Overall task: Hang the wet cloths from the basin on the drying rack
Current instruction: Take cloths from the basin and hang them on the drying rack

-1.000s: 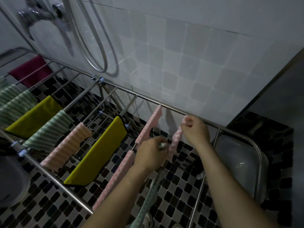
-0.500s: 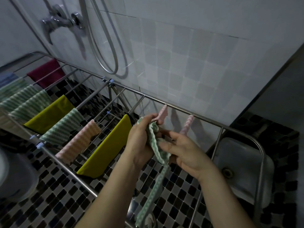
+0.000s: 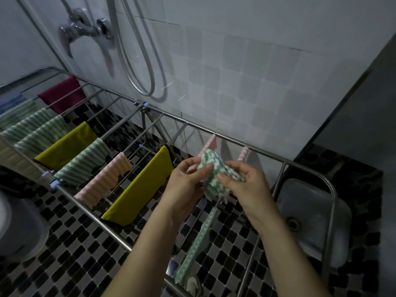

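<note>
A green-and-white striped cloth (image 3: pixel 212 174) is bunched between my two hands above the right end of the steel drying rack (image 3: pixel 265 150). My left hand (image 3: pixel 185 179) grips its left edge and my right hand (image 3: pixel 242 181) pinches its right edge. A long tail of the same cloth (image 3: pixel 197 243) hangs down below my hands. Two pink cloths (image 3: pixel 211 142) hang on bars just behind my hands. Further left the rack carries yellow cloths (image 3: pixel 141 185), a pink one (image 3: pixel 105 179), green striped ones (image 3: pixel 83 161) and a maroon one (image 3: pixel 62 94).
A steel basin (image 3: pixel 310 213) with a drain sits on the floor at the right, beyond the rack's end. A shower mixer and hose (image 3: pixel 85 31) hang on the tiled wall. A pale round tub (image 3: pixel 19 230) is at the left edge. The floor is black-and-white mosaic.
My right hand left the pink cloth on the back bar and joined the left hand on the green striped cloth, which both hands have raised and spread. The view shifted left.
</note>
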